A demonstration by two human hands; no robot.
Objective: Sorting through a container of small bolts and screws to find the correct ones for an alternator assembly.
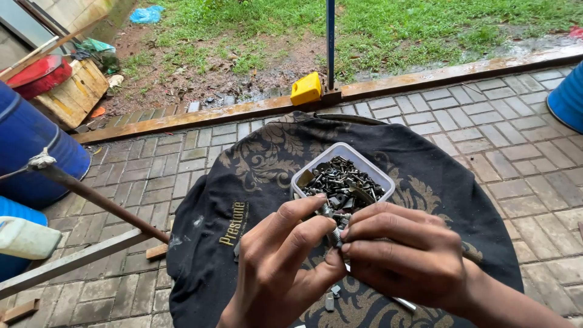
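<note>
Bolt (335, 234) pinched between fingertips of left hand (282, 267) and right hand (404, 255), just before a hardware-filled plastic tub (370, 164) on black cloth (243, 182).

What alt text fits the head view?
Two bare hands, left hand and right hand, pinch a small screw over a tub of mixed metal hardware. The tub sits on a dark patterned cloth above brick paving.

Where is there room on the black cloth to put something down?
The black cloth is bare right of the plastic tub, toward the brick paving, and on its left part. It is crowded between the tub and both hands, where small metal parts lie.
</note>
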